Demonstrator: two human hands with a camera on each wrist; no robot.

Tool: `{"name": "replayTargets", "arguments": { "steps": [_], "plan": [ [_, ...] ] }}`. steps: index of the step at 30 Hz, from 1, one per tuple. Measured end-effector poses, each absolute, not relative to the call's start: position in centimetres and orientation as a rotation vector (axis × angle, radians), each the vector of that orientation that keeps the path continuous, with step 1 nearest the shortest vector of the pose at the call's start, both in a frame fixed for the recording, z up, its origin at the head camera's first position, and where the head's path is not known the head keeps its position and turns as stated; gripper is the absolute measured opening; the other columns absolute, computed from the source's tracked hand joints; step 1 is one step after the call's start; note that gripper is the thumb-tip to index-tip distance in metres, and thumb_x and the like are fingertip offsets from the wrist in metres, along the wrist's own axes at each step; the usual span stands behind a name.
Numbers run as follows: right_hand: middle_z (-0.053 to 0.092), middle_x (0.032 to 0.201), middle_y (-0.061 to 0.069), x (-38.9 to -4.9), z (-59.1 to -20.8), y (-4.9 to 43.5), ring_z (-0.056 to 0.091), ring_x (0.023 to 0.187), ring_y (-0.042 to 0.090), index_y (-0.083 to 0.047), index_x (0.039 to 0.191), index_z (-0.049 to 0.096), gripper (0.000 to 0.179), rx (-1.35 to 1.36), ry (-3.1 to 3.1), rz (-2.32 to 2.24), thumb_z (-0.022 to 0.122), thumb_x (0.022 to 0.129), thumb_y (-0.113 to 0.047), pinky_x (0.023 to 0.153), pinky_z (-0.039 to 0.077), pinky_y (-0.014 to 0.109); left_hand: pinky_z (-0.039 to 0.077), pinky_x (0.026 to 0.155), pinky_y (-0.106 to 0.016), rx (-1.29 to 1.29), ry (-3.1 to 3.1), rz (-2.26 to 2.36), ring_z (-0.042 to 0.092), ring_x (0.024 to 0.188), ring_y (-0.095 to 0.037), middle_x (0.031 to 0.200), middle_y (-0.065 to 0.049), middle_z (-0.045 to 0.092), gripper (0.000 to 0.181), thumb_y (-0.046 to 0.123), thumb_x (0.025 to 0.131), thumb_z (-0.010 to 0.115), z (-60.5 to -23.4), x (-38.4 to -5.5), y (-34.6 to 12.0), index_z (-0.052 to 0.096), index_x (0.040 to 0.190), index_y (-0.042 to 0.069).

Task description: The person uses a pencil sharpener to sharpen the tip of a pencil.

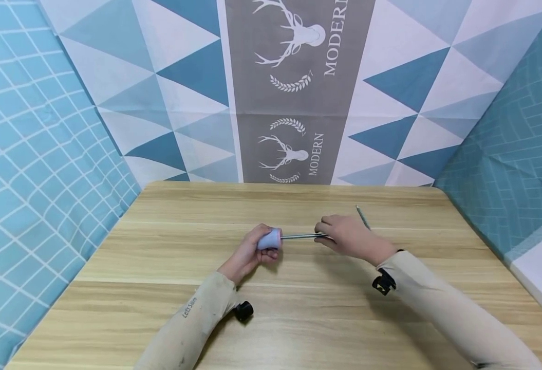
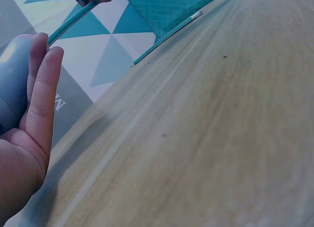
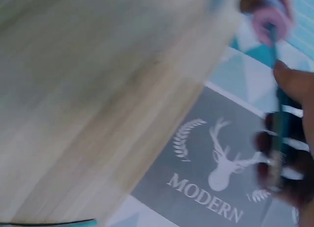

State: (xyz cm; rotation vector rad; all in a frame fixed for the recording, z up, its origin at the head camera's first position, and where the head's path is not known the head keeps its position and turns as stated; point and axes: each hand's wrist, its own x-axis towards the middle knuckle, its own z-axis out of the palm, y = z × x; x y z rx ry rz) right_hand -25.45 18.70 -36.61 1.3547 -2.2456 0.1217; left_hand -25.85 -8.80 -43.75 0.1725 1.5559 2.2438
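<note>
My left hand [image 1: 248,253] holds a small lavender pencil sharpener [image 1: 268,240] with a pink end, above the table. A teal pencil [image 1: 300,236] lies level, one end at the opening in the pink end [image 3: 265,29]. How deep it goes in is hidden. The fingers and thumb of my right hand [image 1: 348,237] grip the pencil's other part, where the right wrist view shows a blurred metal band. In the left wrist view, two fingers of the left hand [image 2: 41,99] stand straight beside the sharpener [image 2: 13,84].
A second teal pencil [image 1: 362,217] lies on the wooden table [image 1: 307,308], just beyond the right hand. Behind the table hangs a patterned cloth [image 1: 192,87], with blue cloths at both sides. A white surface [image 1: 541,272] adjoins the right edge.
</note>
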Motion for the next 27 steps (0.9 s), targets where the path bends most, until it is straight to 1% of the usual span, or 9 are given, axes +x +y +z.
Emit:
{"name": "replayTargets", "arguments": {
  "steps": [2,5,7,9,13,18,20,24,27],
  "plan": [
    [0.053,0.074,0.001,-25.7,-37.4,18.5,0.051,0.059,0.014,-0.008,0.087,0.059,0.014,1.366,-2.06,-0.054,0.065,0.095,-0.017,0.047,0.043,0.025,0.054,0.051,-0.023,0.168,1.551,2.248,0.062,0.056,-0.014,0.082,-0.011,0.059,0.024,0.027,0.098,0.048,-43.7,-25.9,-8.8,0.049,0.11,0.006],
    [0.052,0.076,0.003,-26.2,-38.4,18.5,0.046,0.058,0.016,-0.006,0.087,0.056,0.027,1.344,-1.85,-0.257,0.039,0.107,-0.014,0.043,0.037,0.024,0.054,0.051,-0.024,0.161,1.538,2.256,0.063,0.055,-0.014,0.081,-0.011,0.06,0.023,0.025,0.098,0.048,-43.8,-26.0,-8.7,0.049,0.109,0.006],
    [0.052,0.078,0.004,-26.4,-38.8,18.5,0.044,0.058,0.015,-0.005,0.089,0.055,0.036,1.336,-1.759,-0.345,0.027,0.11,-0.014,0.042,0.034,0.023,0.054,0.051,-0.024,0.156,1.53,2.26,0.063,0.054,-0.014,0.08,-0.011,0.06,0.021,0.025,0.097,0.047,-43.8,-26.0,-8.7,0.049,0.109,0.006],
    [0.052,0.08,0.004,-26.5,-39.0,18.5,0.044,0.058,0.014,-0.006,0.092,0.057,0.039,1.343,-1.708,-0.392,0.024,0.11,-0.013,0.041,0.033,0.022,0.053,0.05,-0.024,0.157,1.53,2.26,0.063,0.054,-0.014,0.08,-0.011,0.06,0.022,0.025,0.098,0.047,-43.9,-26.0,-8.8,0.049,0.109,0.006],
    [0.051,0.078,0.004,-26.5,-39.2,18.1,0.042,0.054,0.013,-0.005,0.093,0.06,0.039,1.396,-1.666,-0.405,0.026,0.11,-0.012,0.042,0.035,0.021,0.053,0.05,-0.024,0.152,1.543,2.249,0.062,0.053,-0.014,0.081,-0.012,0.059,0.023,0.026,0.098,0.047,-43.8,-26.0,-8.9,0.049,0.11,0.007],
    [0.044,0.069,0.002,-26.7,-39.3,17.6,0.038,0.048,0.011,-0.005,0.081,0.052,0.04,1.473,-1.757,-0.205,0.029,0.111,-0.02,0.041,0.035,0.02,0.052,0.049,-0.024,0.131,1.547,2.244,0.06,0.05,-0.013,0.079,-0.012,0.059,0.025,0.027,0.097,0.047,-43.7,-25.9,-9.0,0.049,0.11,0.006],
    [0.041,0.066,-0.001,-26.9,-39.1,17.4,0.036,0.047,0.008,-0.008,0.076,0.048,0.038,1.527,-1.877,-0.024,0.036,0.109,-0.023,0.041,0.034,0.02,0.052,0.049,-0.024,0.119,1.544,2.248,0.06,0.049,-0.012,0.077,-0.011,0.059,0.028,0.028,0.097,0.047,-43.6,-25.9,-9.0,0.047,0.111,0.004],
    [0.033,0.062,-0.009,-27.1,-38.4,17.2,0.031,0.051,0.002,-0.013,0.07,0.042,0.035,1.622,-2.235,0.451,0.059,0.101,-0.016,0.046,0.032,0.02,0.052,0.048,-0.024,0.1,1.536,2.251,0.059,0.047,-0.011,0.072,-0.009,0.06,0.031,0.028,0.096,0.046,-43.6,-26.1,-8.9,0.045,0.112,0.001],
    [0.029,0.061,-0.012,-27.2,-37.5,17.1,0.027,0.053,-0.001,-0.016,0.067,0.038,0.041,1.571,-2.551,0.803,0.066,0.096,-0.012,0.05,0.03,0.02,0.051,0.047,-0.024,0.097,1.536,2.242,0.058,0.047,-0.01,0.072,-0.009,0.06,0.032,0.028,0.096,0.046,-43.7,-26.1,-8.9,0.045,0.112,0.0]
  ]
}}
